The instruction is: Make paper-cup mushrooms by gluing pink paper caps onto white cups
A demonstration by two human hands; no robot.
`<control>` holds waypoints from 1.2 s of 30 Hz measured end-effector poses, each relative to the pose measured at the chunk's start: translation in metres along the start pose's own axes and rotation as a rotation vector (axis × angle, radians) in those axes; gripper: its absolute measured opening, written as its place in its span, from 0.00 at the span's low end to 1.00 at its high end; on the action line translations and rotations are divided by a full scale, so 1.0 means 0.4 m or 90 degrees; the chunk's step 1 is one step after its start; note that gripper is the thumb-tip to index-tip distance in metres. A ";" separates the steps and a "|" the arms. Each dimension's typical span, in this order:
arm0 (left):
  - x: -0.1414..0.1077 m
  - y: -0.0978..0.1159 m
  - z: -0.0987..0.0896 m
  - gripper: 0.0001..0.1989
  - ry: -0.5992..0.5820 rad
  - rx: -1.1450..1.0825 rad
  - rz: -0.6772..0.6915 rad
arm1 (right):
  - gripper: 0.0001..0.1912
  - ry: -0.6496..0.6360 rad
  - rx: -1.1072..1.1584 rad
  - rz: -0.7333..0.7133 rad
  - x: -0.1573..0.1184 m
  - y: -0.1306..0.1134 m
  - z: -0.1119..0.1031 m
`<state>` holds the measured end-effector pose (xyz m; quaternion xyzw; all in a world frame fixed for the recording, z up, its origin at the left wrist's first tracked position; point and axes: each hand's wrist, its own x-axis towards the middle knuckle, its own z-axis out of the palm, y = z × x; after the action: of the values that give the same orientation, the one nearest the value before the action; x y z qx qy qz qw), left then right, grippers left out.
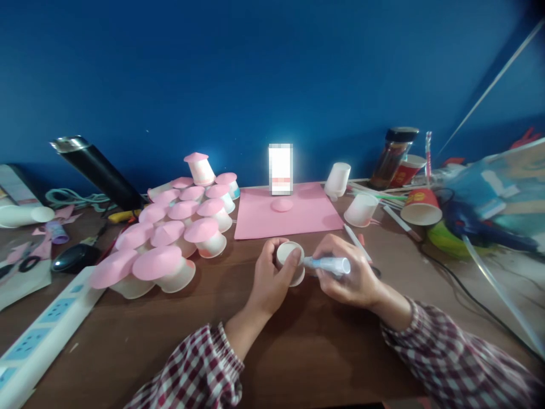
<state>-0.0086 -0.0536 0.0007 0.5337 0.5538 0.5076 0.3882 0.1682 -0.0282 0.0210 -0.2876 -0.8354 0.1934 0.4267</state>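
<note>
Near the middle of the brown table, my left hand (272, 276) is closed around a small white paper cup (290, 254), its thumb across the cup's upper end. My right hand (351, 272) grips a whitish-blue marker (330, 264), with the marker's far end pointing at the cup's right side. Whether the tip touches the cup is too blurred to tell. Behind the hands lies a pink sheet (251, 218) with a pink paper disc (282, 204) on it. Several white cups with pink cone tops (156, 262) stand in a group at the left.
Two white cups (361, 209) are right of the sheet. Further right are red cups (421, 207), a dark-lidded bottle (394, 156) and a blue glue gun (464, 218) with a cable. A power strip (55, 318), mouse (75, 258) and black flask (102, 173) occupy the left.
</note>
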 end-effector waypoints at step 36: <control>0.008 -0.008 0.015 0.13 0.035 0.030 -0.020 | 0.03 0.158 0.183 0.195 0.010 0.004 -0.010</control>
<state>-0.0040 -0.0492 -0.0031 0.5197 0.5845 0.5026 0.3684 0.1701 -0.0239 0.0247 -0.3688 -0.6871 0.3358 0.5284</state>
